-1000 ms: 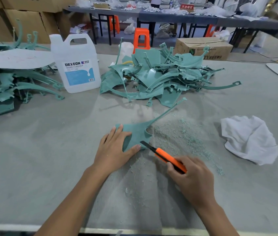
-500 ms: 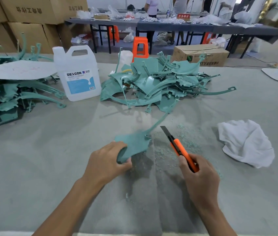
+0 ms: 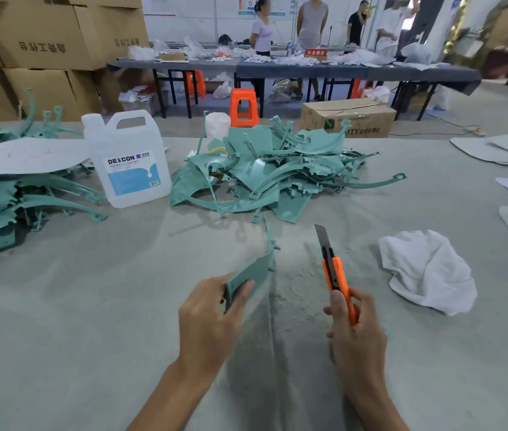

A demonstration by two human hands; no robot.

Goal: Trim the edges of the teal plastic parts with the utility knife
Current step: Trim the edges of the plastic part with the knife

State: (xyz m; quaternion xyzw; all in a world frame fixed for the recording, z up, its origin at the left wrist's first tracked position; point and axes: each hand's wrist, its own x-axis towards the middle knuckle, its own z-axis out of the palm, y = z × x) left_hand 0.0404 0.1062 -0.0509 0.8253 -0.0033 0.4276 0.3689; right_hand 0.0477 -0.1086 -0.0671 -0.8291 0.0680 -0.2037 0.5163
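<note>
Pinching the near end of a teal part [image 3: 254, 269] with the left hand [image 3: 212, 318], tilted up on edge and stretching lengthwise away toward the pile of parts [image 3: 271, 172]. Gripping the utility knife [image 3: 335, 275] in the right hand [image 3: 355, 334], blade out, pointing away, just right of the part, not touching. Probably needs swinging left onto that edge. Further out: shavings [image 3: 296, 275], white rag [image 3: 427, 272], jug [image 3: 128, 169].

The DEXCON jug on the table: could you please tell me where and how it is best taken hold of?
Probably by the moulded handle on top, coming down from above: the DEXCON jug stands upright, the handle's opening is clear through, and its smooth body looks too broad to wrap.
</note>
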